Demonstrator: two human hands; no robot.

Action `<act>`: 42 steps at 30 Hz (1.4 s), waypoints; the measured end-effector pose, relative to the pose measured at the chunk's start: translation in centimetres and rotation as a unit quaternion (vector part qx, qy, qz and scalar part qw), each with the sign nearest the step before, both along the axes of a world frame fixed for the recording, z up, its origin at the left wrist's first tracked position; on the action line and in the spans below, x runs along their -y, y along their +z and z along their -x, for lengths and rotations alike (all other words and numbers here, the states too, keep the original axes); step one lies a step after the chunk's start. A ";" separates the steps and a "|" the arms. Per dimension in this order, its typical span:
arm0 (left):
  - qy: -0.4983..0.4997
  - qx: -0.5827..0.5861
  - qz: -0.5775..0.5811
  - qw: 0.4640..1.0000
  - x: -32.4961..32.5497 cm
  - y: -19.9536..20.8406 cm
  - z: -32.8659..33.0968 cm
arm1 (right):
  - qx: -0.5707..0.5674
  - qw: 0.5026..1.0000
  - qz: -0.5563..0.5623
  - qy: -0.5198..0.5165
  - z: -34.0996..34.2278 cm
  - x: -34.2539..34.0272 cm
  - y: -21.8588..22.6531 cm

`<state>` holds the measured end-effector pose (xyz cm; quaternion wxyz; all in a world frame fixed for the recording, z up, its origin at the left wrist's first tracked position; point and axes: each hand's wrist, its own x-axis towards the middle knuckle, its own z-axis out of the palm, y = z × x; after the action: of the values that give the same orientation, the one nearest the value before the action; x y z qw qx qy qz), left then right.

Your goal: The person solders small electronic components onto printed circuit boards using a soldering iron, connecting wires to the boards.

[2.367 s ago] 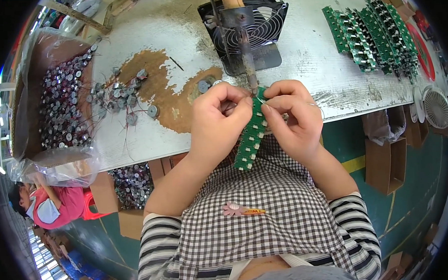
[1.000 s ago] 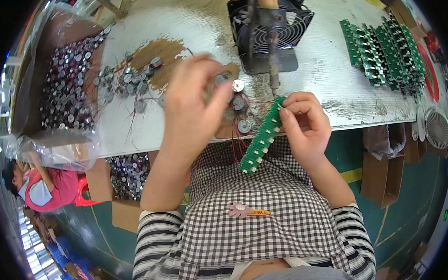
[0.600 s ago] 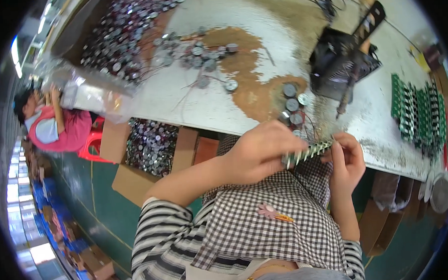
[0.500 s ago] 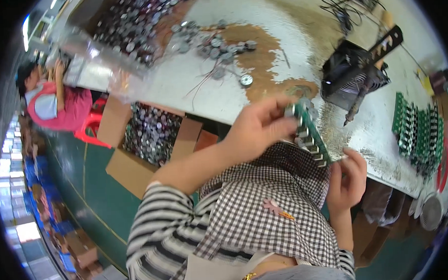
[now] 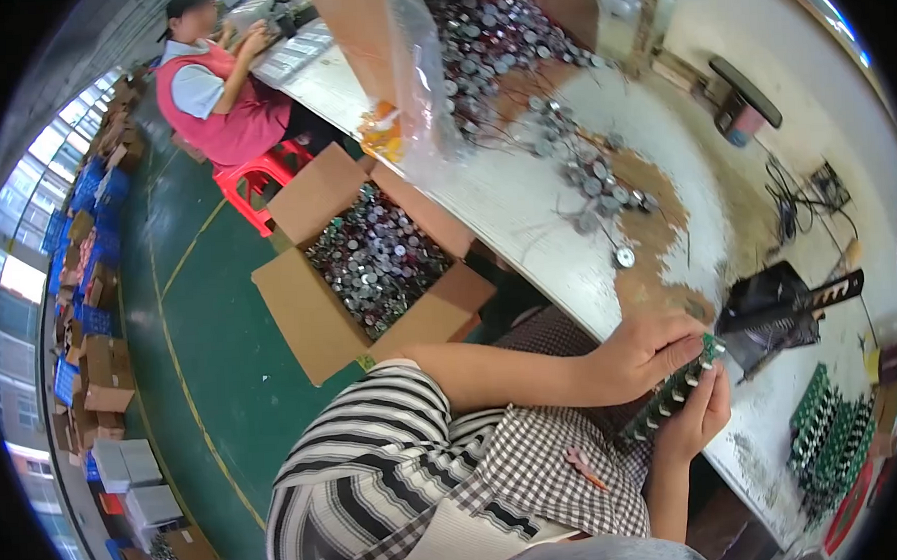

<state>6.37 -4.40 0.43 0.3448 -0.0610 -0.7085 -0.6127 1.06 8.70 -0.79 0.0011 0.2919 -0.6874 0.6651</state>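
A long green circuit board strip [image 5: 662, 408] with a row of pale, metallic-looking parts along it slants above my lap. My left hand [image 5: 644, 360] pinches it near its upper end, thumb and fingers closed. My right hand [image 5: 697, 419] grips the same strip from the right side, fingertips close to those of the left. Beyond the hands, on the worn white table [image 5: 526, 227], lies a loose pile of small round silvery parts with thin wires [image 5: 594, 179]. One pale round part [image 5: 624, 257] sits apart, nearer to me.
Right of my hands stand a black holder [image 5: 765, 296] and a dark slotted bar [image 5: 834, 291]. Several green boards [image 5: 826, 434] lie at the right. An open carton [image 5: 315, 306] of round parts stands on the floor at left; a co-worker [image 5: 215, 95] sits beyond a plastic bag [image 5: 426, 101].
My view has swung to the left. The right hand, apart from the strip before, has closed on it. The left hand still holds the strip.
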 end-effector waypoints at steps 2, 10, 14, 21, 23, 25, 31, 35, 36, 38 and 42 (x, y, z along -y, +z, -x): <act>-0.076 0.077 -0.159 0.981 0.3 0.3 -0.2 | -0.039 0.998 -0.051 0.012 0.3 0.2 0.0; -0.161 0.143 -0.380 0.899 1.8 -0.8 0.0 | -0.241 0.951 -0.196 -0.011 -0.1 1.4 0.9; -0.196 0.174 -0.392 0.882 1.4 -1.1 0.4 | -0.383 0.901 -0.200 -0.044 -0.3 0.6 -1.0; -0.036 0.043 -0.154 0.986 0.4 -1.1 0.1 | -0.169 0.974 -0.140 -0.046 0.5 1.9 1.4; -0.038 0.055 -0.156 0.986 0.4 -0.7 0.3 | -0.164 0.979 -0.107 -0.065 0.0 2.4 0.8; -0.003 0.022 -0.135 0.991 0.4 -0.8 0.7 | -0.140 0.984 -0.094 -0.055 -0.3 2.2 -0.2; -0.086 0.086 -0.191 0.974 1.0 -0.4 0.9 | -0.263 0.953 -0.128 -0.076 -0.3 1.2 -0.5; -0.173 0.186 -0.317 0.914 0.7 -0.7 0.8 | -0.256 0.956 -0.120 -0.082 -0.1 1.1 -0.4; -0.147 0.190 -0.306 0.921 0.3 -0.7 0.7 | -0.183 0.977 -0.095 -0.043 0.1 1.3 0.4; -0.087 0.115 -0.237 0.961 -0.6 -0.1 0.4 | -0.134 0.986 -0.077 -0.059 0.1 1.6 1.6; -0.032 0.069 -0.154 0.985 -1.1 0.3 0.0 | -0.105 0.991 -0.044 -0.063 -0.4 1.7 1.4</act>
<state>6.35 -3.30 0.72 0.2804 0.0129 -0.6254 -0.7281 1.43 7.01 0.59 0.1027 0.3159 -0.7289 0.5987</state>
